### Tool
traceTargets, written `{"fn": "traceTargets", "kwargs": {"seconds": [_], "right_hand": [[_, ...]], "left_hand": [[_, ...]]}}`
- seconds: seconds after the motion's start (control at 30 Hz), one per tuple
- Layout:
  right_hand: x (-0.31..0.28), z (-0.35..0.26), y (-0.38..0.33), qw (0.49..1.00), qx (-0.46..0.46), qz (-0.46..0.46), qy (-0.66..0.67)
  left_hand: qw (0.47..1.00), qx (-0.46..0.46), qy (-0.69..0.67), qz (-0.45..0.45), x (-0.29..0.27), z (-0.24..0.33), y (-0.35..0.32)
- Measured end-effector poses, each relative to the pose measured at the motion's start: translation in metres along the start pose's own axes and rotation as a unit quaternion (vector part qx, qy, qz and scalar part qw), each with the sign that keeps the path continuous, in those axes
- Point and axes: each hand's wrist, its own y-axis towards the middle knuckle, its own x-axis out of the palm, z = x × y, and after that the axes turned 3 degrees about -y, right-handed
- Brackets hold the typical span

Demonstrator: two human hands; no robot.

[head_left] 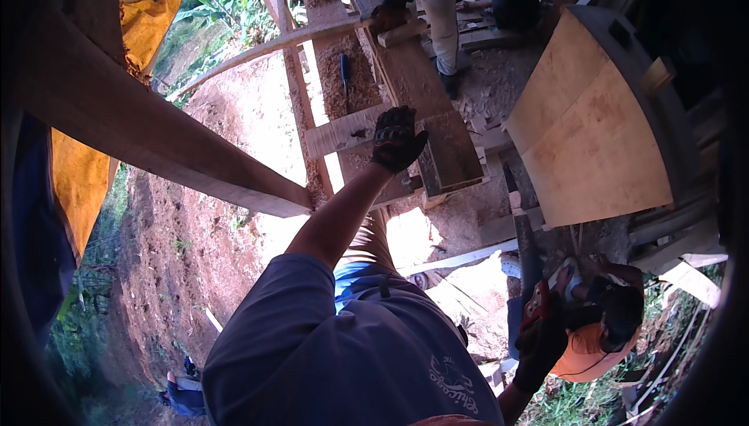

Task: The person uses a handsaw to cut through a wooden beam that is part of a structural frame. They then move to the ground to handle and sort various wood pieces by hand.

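Observation:
My left hand [396,141], in a dark glove, lies on the end of a short pale plank [343,133] set across the wooden workbench. Its thumb is apart from the fingers, and the palm side is hidden. Low on the right, my gloved right hand [541,342] is closed round the red handle of a hand saw [524,239]. The saw's long dark blade points up and away from me. A blue-handled tool, perhaps a chisel [344,75], lies among wood shavings beyond the plank. Beside my left hand is a wide brown board [452,149].
A co-worker's hand [388,17] rests on wood at the bench's far end. Another person in an orange top [597,352] is low at the right, close to my saw hand. A thick beam [179,141] slants across the left; a large plywood panel [597,129] stands at right.

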Motion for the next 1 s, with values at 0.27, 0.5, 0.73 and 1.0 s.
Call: {"fn": "traceTargets", "kwargs": {"seconds": [0.27, 0.5, 0.73, 1.0], "right_hand": [[0.043, -0.004, -0.002, 0.985, 0.083, -0.089, 0.123], [0.213, 0.087, -0.061, 0.987, 0.082, -0.046, 0.133], [0.295, 0.108, -0.010, 0.940, 0.159, -0.225, 0.201], [0.425, 0.150, 0.077, 0.915, 0.085, -0.309, 0.244]], "left_hand": [[0.974, 0.171, -0.138, -0.049, 0.025, 0.106, -0.057], [0.959, 0.253, -0.094, -0.092, 0.009, 0.100, -0.003], [0.957, 0.273, -0.070, -0.074, 0.077, 0.068, 0.063], [0.964, 0.246, 0.022, -0.097, 0.093, 0.070, 0.074]]}}
